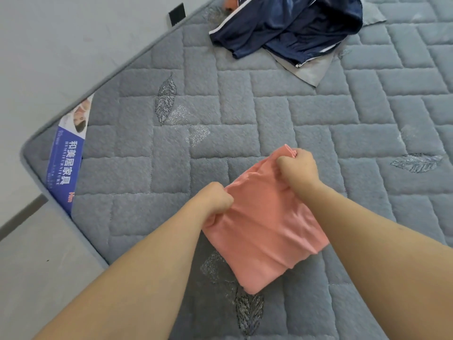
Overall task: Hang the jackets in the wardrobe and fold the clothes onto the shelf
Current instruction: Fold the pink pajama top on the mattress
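Two fisted hands on pink garment [263,231]

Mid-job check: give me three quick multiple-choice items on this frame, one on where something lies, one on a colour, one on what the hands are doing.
1. Where does the navy garment lie?
A. on the floor
B. at the far side of the mattress
C. under the arms

2. What colour is the cloth being handled?
A. salmon pink
B. green
C. white

3. What are the hands doing?
A. both lie flat and open
B. only one touches the cloth
C. both grip the cloth

Key: 1 B, it sits on the quilted mattress top, far from the hands. 2 A, plainly pink. 3 C, left hand and right hand each curl round its upper edge.
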